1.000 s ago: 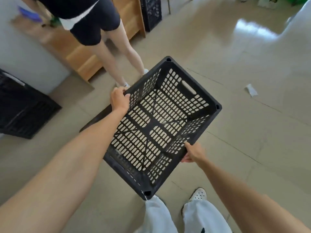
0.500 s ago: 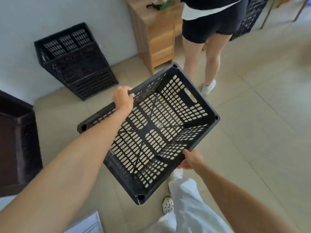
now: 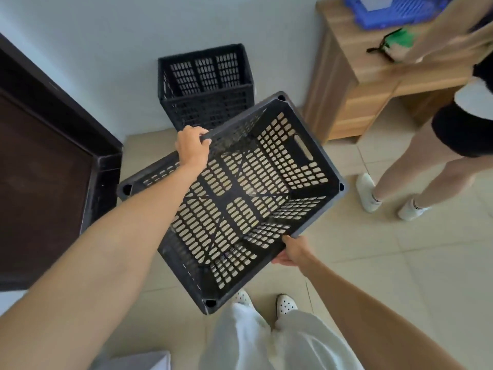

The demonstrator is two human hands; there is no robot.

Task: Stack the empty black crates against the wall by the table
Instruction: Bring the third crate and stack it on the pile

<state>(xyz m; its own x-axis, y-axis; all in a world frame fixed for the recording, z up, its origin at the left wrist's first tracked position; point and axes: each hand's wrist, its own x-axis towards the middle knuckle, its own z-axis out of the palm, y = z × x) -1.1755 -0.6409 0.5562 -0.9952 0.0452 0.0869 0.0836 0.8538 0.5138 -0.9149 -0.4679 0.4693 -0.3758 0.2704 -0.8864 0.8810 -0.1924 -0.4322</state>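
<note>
The carrying step is in hand: the left hand (image 3: pixel 191 148) and right hand (image 3: pixel 291 252) each clasp a rim of the empty crate (image 3: pixel 240 198), held in the air just before the stack (image 3: pixel 205 89). That stack stands against the wall beside the counter (image 3: pixel 346 84). Next, I judge, the crate must be raised over the stack, squared to it and lowered on.

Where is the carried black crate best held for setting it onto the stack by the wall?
By the rims of its two long sides, from opposite sides, as now: the left hand grips the far rim and the right hand the near one. The carried crate is wide, open-topped and tilted, so a two-sided grip should keep it level over the crate stack.
</note>
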